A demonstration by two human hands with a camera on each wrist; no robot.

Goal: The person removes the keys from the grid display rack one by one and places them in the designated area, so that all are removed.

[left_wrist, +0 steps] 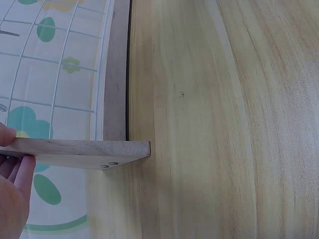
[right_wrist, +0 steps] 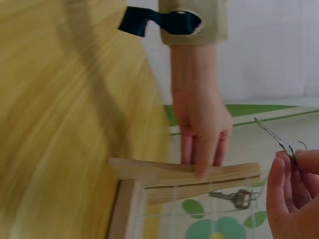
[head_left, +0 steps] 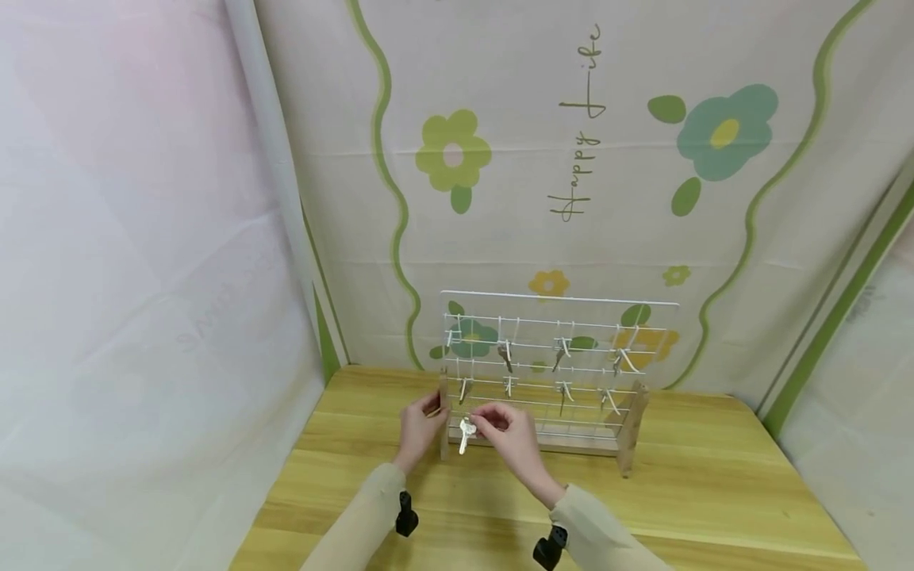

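Observation:
A white wire rack on wooden feet stands on the table, with keys hanging from several of its hooks. My left hand grips the rack's left wooden side piece, thumb on one face and fingers on the other. In front of the grid's lower left, my right hand pinches a silver key by its ring end, the blade pointing down. The right wrist view shows this held key apart from the rack, while another key hangs on the grid beside the wooden side piece.
The wood-grain table extends to both sides and in front of the rack. Behind it hangs a patterned curtain with flowers and lettering. Pale fabric closes off the left side.

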